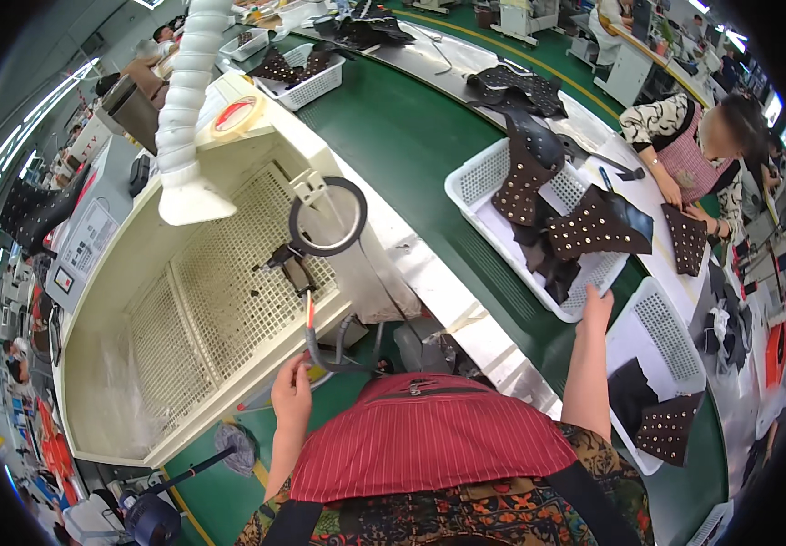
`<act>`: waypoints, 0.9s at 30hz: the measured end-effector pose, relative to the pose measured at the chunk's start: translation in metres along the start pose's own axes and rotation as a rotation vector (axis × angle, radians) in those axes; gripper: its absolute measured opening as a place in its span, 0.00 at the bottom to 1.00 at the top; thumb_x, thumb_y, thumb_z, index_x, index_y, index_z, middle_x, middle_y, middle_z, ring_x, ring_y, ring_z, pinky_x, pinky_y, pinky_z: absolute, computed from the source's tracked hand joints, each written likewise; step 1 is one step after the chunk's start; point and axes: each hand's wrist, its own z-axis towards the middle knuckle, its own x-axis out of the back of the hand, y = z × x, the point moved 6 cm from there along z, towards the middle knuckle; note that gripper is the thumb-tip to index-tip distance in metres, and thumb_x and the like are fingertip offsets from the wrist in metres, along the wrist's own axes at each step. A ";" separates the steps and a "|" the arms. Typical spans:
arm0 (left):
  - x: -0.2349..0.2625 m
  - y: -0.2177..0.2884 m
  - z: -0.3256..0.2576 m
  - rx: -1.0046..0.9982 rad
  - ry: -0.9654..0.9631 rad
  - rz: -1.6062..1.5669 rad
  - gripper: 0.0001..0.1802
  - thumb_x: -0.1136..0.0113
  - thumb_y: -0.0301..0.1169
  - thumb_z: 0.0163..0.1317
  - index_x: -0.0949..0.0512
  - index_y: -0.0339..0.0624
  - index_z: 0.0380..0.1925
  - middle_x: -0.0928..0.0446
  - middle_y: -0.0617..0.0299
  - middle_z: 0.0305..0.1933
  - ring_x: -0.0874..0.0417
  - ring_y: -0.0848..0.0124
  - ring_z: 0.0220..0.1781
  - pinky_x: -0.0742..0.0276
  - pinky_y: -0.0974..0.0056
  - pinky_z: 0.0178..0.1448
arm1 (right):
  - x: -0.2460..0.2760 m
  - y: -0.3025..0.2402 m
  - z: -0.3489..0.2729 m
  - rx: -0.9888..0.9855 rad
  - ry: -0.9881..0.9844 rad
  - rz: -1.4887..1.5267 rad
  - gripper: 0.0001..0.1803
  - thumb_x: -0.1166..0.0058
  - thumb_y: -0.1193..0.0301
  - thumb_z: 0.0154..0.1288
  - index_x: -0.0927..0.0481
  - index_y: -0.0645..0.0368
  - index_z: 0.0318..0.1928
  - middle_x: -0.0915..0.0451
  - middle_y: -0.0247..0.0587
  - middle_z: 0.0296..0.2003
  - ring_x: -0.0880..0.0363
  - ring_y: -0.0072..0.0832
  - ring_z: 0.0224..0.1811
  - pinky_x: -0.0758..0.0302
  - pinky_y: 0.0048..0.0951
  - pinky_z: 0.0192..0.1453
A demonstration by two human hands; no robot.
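Note:
My right hand [596, 309] grips the near edge of a white plastic basket [475, 182] lying tilted on the green conveyor belt [393, 114]. Studded dark brown leather pieces [600, 223] are heaped in it, some over its rim. By the front edge of a cream booth [102, 446] with a grid floor, my left hand [291, 389] is raised with its fingers curled together. Its fingertips are close to a grey hose [325, 357]; whether they hold anything is unclear. A small spray gun [297, 271] rests inside the booth, near a round black-rimmed disc [327, 217].
A second white basket [655, 318] holding leather pieces sits to the right. Across the belt, a person [684, 150] handles a studded piece [687, 238]. A ribbed white duct [188, 100] hangs over the booth. Another basket [316, 86] stands farther up the line.

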 end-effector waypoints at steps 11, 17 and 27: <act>0.053 -0.006 0.036 -0.113 0.089 0.344 0.11 0.44 0.26 0.61 0.22 0.37 0.43 0.19 0.50 0.39 0.16 0.58 0.40 0.22 0.60 0.43 | -0.172 0.018 -0.046 -0.053 -0.121 -0.036 0.26 0.49 0.80 0.52 0.38 0.66 0.53 0.28 0.50 0.47 0.26 0.39 0.50 0.31 0.37 0.56; 0.044 0.002 0.064 -0.233 0.011 0.384 0.13 0.43 0.25 0.59 0.23 0.38 0.45 0.19 0.51 0.39 0.17 0.59 0.39 0.22 0.59 0.42 | -0.363 -0.010 -0.054 -0.067 -0.666 -0.324 0.40 0.39 0.62 0.57 0.44 0.68 0.62 0.30 0.56 0.55 0.22 0.45 0.46 0.19 0.38 0.41; 0.049 -0.044 0.103 -0.111 0.172 0.328 0.16 0.46 0.27 0.63 0.26 0.35 0.50 0.23 0.48 0.49 0.22 0.54 0.49 0.27 0.57 0.53 | -0.347 0.004 -0.128 0.296 -0.795 -0.295 0.29 0.45 0.71 0.60 0.37 0.61 0.62 0.22 0.50 0.48 0.20 0.36 0.40 0.23 0.33 0.43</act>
